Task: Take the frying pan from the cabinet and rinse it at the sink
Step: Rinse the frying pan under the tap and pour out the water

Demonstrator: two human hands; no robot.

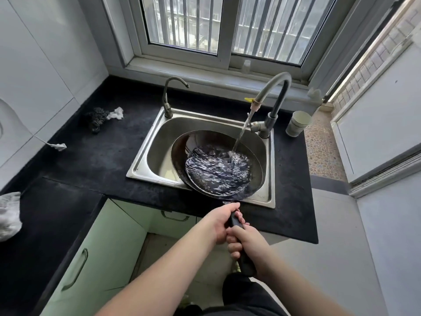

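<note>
The frying pan sits at the centre of the frame, in the steel sink, its near rim riding over the sink's front edge, while a stream from the tall faucet at upper right of the sink lands in the bowl and pools there. Both hands are clamped on the long black handle that runs down toward the bottom of the frame: the left hand nearer the pan, the right hand just behind it toward the handle's end. The pan looks like rigid, dark metal, and with that much water in it it is likely heavy and front-loaded, so the two-handed hold on the handle seems the right place to take it. Wet metal and sloshing water could make it twist or slip if tipped fast. A paper cup stands on the black desk, right of the faucet.
</note>
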